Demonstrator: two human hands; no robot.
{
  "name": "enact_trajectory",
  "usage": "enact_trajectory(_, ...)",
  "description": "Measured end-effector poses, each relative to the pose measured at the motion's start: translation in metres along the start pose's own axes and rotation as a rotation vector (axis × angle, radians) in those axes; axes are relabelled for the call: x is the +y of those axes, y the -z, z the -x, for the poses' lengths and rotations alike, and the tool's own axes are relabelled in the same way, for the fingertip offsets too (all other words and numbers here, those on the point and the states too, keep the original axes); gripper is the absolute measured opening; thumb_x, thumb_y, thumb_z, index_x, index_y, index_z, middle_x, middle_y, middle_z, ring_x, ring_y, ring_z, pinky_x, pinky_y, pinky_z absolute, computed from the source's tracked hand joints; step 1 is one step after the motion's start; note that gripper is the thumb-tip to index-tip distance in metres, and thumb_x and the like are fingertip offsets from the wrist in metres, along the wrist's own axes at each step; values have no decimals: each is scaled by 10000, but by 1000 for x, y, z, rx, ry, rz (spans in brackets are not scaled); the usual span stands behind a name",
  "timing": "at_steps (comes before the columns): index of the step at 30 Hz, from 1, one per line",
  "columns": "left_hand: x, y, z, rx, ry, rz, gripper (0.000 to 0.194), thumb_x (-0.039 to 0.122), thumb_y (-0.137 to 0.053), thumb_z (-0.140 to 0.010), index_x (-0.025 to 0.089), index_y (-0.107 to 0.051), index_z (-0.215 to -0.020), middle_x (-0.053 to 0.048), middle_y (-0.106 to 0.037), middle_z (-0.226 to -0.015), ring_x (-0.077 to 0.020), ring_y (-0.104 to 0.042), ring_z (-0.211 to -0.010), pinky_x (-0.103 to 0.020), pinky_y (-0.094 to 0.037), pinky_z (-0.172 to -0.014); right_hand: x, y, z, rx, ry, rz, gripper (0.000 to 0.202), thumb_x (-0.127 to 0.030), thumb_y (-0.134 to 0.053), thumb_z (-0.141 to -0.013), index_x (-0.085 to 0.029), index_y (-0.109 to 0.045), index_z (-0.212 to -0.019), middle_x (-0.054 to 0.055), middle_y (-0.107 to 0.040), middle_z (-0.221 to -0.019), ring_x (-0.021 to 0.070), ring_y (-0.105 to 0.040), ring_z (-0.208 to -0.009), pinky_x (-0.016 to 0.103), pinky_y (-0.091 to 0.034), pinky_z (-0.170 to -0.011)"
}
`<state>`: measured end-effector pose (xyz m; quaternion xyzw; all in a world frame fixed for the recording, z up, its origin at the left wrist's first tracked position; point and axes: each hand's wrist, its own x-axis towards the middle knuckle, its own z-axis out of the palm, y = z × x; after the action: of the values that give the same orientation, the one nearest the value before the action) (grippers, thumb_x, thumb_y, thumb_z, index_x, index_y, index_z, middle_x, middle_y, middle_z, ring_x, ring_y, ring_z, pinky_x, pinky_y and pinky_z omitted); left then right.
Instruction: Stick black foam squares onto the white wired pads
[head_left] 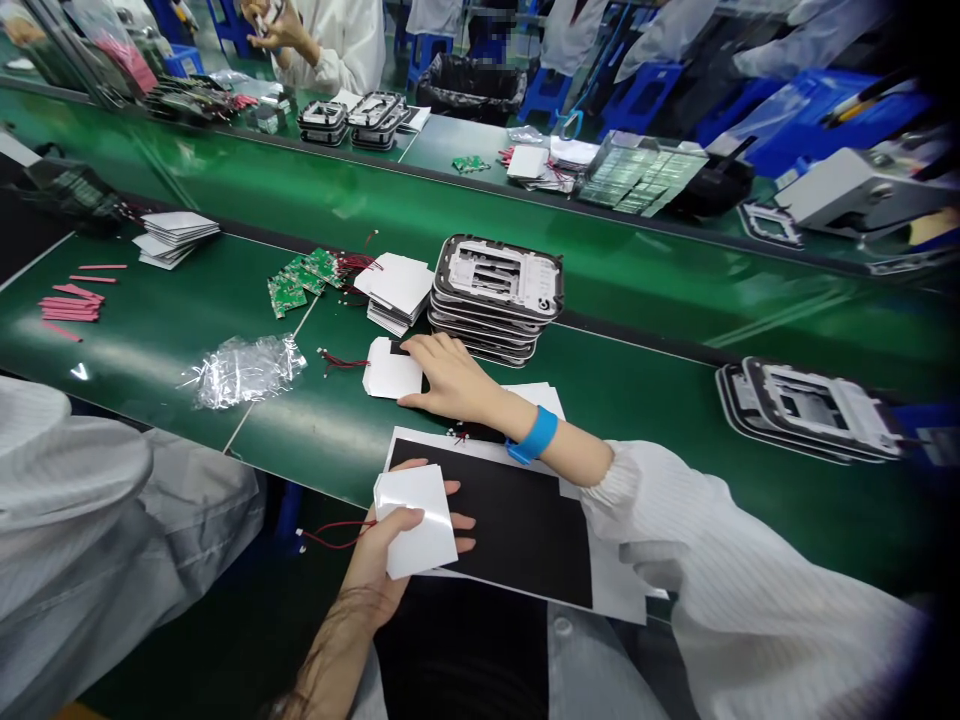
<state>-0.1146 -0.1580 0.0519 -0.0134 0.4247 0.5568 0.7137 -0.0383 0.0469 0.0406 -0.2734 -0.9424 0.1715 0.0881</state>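
work looks partway — left hand (pixel 382 560) pinching one panel (pixel 421 535), right hand (pixel 459 385) half-open at a second panel (pixel 388 375), more stacked (pixel 399 285) behind.

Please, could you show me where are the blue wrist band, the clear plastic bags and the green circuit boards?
Blue wrist band (pixel 538 433): head view, middle of strap.
Clear plastic bags (pixel 251 372): head view, pile's middle.
Green circuit boards (pixel 289 290): head view, pile's lower left.

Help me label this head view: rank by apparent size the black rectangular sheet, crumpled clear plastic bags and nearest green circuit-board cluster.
1. Black rectangular sheet
2. Crumpled clear plastic bags
3. Green circuit-board cluster
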Motion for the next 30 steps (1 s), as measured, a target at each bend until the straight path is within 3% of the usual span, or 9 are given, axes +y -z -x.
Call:
enact_trajectory(6, -5, -13, -1, -44, 0, -27, 742, 159, -566, -778, 226, -289, -1463, -125, -703, -1115, -334, -710, -871, -604, -503, -881, 4, 2, -5, -50, 24, 20, 550, -506, -641, -846, -146, -544, -1249, 151, -543, -1285, 331, -478, -1093, 456, -401, -907)
enact_trajectory(10, -14, -28, -6, -69, 32, -19, 696, 265, -538, -843, 212, -267, -1482, -133, -709, -1120, -331, -717, -868, -580, -483, -922, -4, 17, 6, -41, -7, 59, 529, -464, -623, -876, -104, -556, -1258, 234, -387, -1446, 394, -398, -1231, 524, -359, -967)
enact_trajectory(13, -24, -39, -13, -81, 47, 16, 661, 365, -497, -891, 133, -288, -1473, -170, -709, -1130, -338, -699, -968, -540, -434, -1009, -11, 45, 45, 53, -73, 79, 416, -324, -567, -933, -87, -553, -1274, 231, -421, -1424, 369, -391, -1256, 500, -360, -984)
enact_trajectory(15, -32, -46, -20, -80, 58, 18, 632, 388, -502, -899, 103, -352, -1443, -171, -715, -1123, -329, -682, -1032, -496, -393, -1063, -13, 63, 88, 148, -166, 33, 255, -257, -536, -948, -133, -640, -1145, 159, -597, -1207, 303, -515, -1093, 444, -422, -904)
enact_trajectory(17, -42, -53, -28, -87, 72, -5, 607, 394, -535, -892, 102, -415, -1410, -161, -723, -1109, -322, -680, -1042, -470, -392, -1068, -11, 69, 140, 191, -345, -58, 196, -247, -517, -952, -189, -697, -902, 84, -647, -903, 251, -574, -872, 395, -459, -761)
enact_trajectory(19, -51, -61, -37, -95, 90, -29, 604, 375, -582, -875, 108, -441, -1398, -152, -729, -1095, -318, -693, -1011, -462, -429, -1035, -7, 61, 189, 204, -546, -165, 206, -255, -528, -944, -208, -695, -835, 58, -633, -854, 225, -591, -813, 368, -472, -707)
enact_trajectory(22, -65, -72, -49, -75, 97, -52, 592, 311, -605, -871, 108, -435, -1401, -139, -747, -1036, -298, -709, -973, -444, -482, -986, -4, 29, 238, 224, -667, -237, 158, -233, -538, -931, -194, -683, -981, 77, -629, -929, 235, -605, -859, 393, -504, -748)
enact_trajectory(26, -74, -78, -57, -38, 41, -55, 551, 273, -593, -886, 134, -434, -1395, -118, -750, -1028, -277, -705, -993, -422, -526, -947, -8, -7, 255, 293, -602, -214, 211, -195, -490, -947, -180, -666, -1061, 100, -594, -956, 234, -575, -853, 394, -515, -734)
enact_trajectory(30, -75, -78, -59, 5, 28, -44, 567, 280, -606, -877, 149, -431, -1400, -118, -746, -1043, -290, -704, -994, -434, -550, -920, -7, -9, 251, 321, -663, -258, 170, -192, -532, -929, -192, -702, -944, 70, -590, -870, 222, -569, -799, 372, -490, -692)
